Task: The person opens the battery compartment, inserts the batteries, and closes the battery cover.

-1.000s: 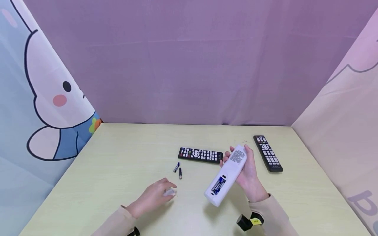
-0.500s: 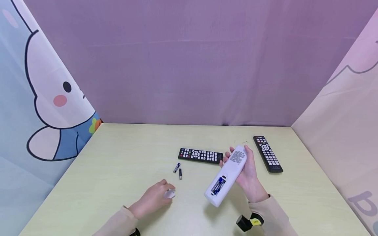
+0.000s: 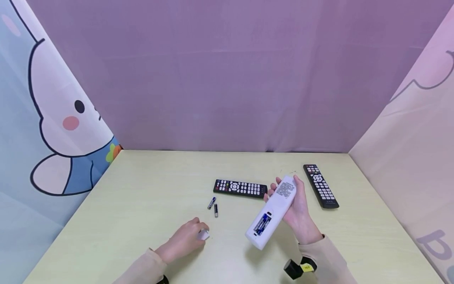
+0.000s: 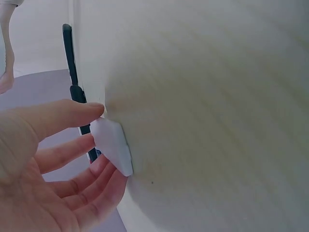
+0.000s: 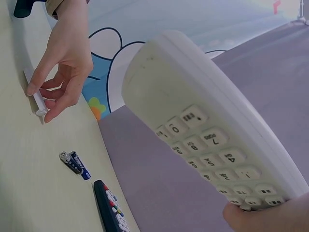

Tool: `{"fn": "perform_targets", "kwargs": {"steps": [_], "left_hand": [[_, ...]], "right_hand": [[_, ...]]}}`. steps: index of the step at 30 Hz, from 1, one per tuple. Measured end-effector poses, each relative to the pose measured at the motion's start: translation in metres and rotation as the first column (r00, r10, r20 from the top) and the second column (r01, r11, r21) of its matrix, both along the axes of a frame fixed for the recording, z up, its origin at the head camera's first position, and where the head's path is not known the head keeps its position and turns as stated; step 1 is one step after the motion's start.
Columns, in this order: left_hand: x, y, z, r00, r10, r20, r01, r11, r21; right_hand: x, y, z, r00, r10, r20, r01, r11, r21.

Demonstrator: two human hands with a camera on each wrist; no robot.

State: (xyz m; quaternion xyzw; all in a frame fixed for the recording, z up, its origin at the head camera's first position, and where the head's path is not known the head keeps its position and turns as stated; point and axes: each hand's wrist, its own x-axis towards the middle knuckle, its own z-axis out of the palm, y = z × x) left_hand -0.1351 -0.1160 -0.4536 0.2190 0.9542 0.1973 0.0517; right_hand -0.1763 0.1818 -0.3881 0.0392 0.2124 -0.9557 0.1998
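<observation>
My right hand holds a white remote control tilted above the table, its back facing up. The battery compartment is uncovered, and blue batteries lie in it side by side. The remote's buttons show in the right wrist view. Low over the table, my left hand has thumb and fingers at the edges of a small white battery cover. That cover stands close against the tabletop. Two loose batteries lie just beyond the left hand.
A black remote lies crosswise behind the loose batteries, its right end next to my right fingers. Another black remote lies farther right. A purple cloth hangs behind the pale table, with printed cloths on both sides.
My left hand has drawn slightly left and toward me with the battery cover, which has turned a little in the fingers. The right hand and white remote have stayed put.
</observation>
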Motion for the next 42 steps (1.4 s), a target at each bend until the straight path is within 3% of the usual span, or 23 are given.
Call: {"fn": "perform_targets", "kwargs": {"steps": [10, 15, 24, 37, 42], "left_hand": [[0.001, 0.002, 0.007, 1.000, 0.020, -0.015, -0.019, 0.999, 0.040], [0.001, 0.004, 0.013, 0.999, 0.034, 0.010, -0.035, 0.995, 0.096], [0.005, 0.010, 0.025, 0.998, 0.033, 0.046, -0.044, 0.964, 0.262], [0.007, 0.021, 0.038, 0.999, 0.043, 0.028, -0.050, 0.945, 0.322], [0.008, 0.024, 0.041, 0.999, 0.041, -0.016, -0.032, 0.930, 0.367]], "right_hand": [[0.000, -0.001, 0.000, 1.000, 0.005, -0.015, -0.005, 1.000, -0.011], [0.000, -0.001, 0.000, 1.000, 0.007, -0.022, -0.007, 1.000, -0.011], [0.000, -0.001, 0.001, 1.000, 0.008, -0.016, -0.008, 1.000, -0.014], [0.000, -0.003, 0.001, 1.000, 0.018, -0.025, -0.018, 1.000, -0.018], [0.000, -0.004, 0.001, 0.999, 0.021, -0.024, -0.022, 0.999, -0.025]]}}
